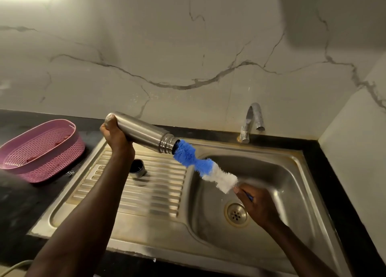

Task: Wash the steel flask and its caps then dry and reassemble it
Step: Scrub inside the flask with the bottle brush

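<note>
My left hand [117, 136] grips the steel flask [142, 130] near its base and holds it almost level above the drainboard, its open threaded mouth turned right toward the basin. A bottle brush [204, 168] with blue and white bristles has its blue tip at the flask's mouth. My right hand [253, 203] grips the brush's handle over the basin. A steel cap [137, 168] lies open side up on the ribbed drainboard under my left forearm.
The steel sink [277, 166] has a drain [236, 214] at the basin's bottom and a tap [252, 120] at the back wall, with no water running. A pink plastic basket [41, 151] stands on the black counter at the left. Marble wall behind.
</note>
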